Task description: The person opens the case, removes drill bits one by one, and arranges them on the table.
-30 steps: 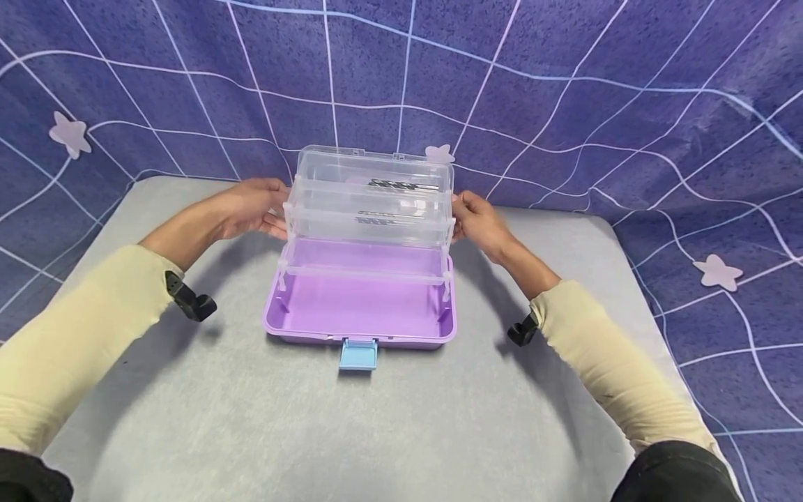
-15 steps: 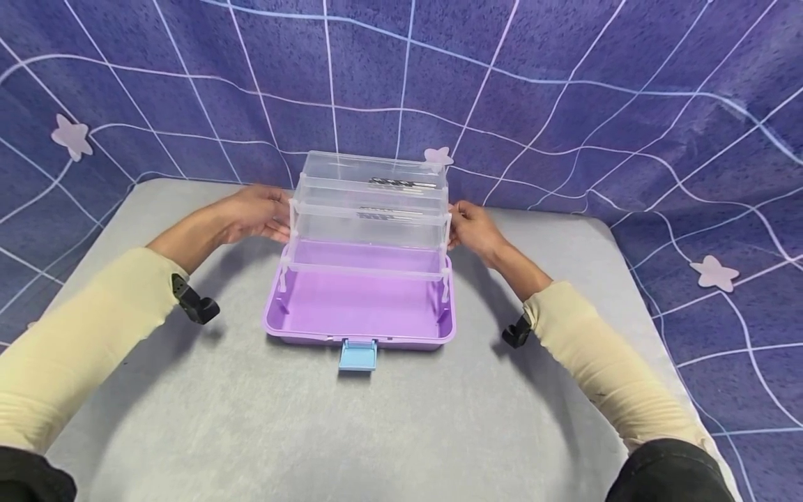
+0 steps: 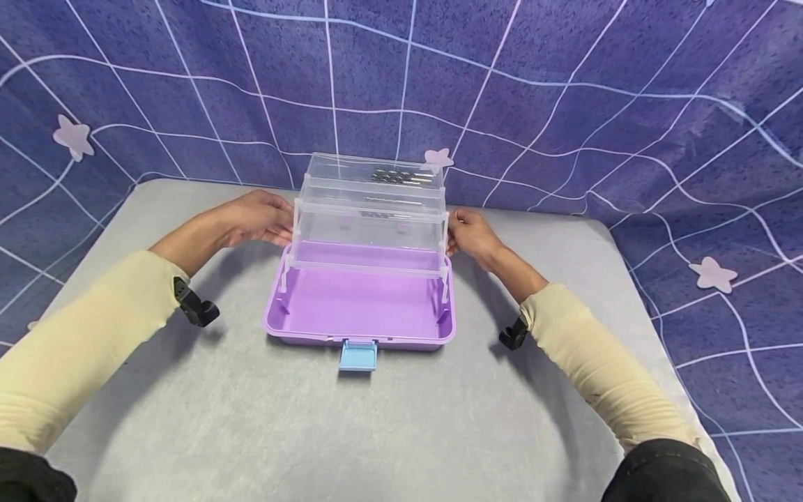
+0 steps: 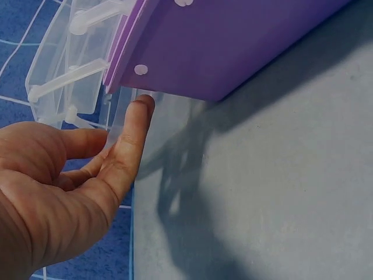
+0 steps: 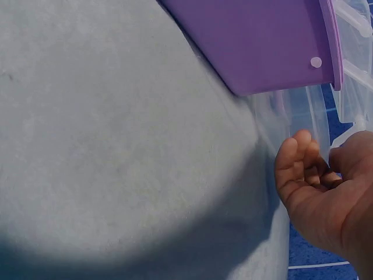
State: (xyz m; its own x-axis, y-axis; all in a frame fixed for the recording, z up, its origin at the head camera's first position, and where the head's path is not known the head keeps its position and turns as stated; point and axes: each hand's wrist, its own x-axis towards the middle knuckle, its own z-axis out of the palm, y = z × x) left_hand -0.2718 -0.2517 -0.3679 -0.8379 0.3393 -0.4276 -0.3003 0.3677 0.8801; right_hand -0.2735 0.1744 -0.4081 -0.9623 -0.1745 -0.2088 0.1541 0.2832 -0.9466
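Table: grey top (image 3: 357, 432), bare in front of the box.
Latch: blue latch (image 3: 358, 356) hangs off the near wall, undone.
Box: purple box (image 3: 360, 307) sits upright, a bit left of ctr, toward the far edge; floor shows bare.
Trays: clear trays (image 3: 370, 237) fanned out in steps, rising away from the near side.
L hand: left hand (image 3: 258, 215) at the box's far left – thumb and fingers pinching the lid's end, as the wrist view shows.
R hand: right hand (image 3: 470, 236) at far right, fingers curled on the lid's other end.
Lid: clear lid (image 5: 306, 111) is behind the box, swung open. Step in hand, prob.: handling the lid w/ trays spread. Next move calls for both ends guided evenly – lopsided could twist the hinges.
Bits: dark bits (image 3: 401, 177), prob. drill bits, in far tray, right of ctr.
Backdrop: blue-purple cloth (image 3: 533, 118) w/ pale grid, farthest.
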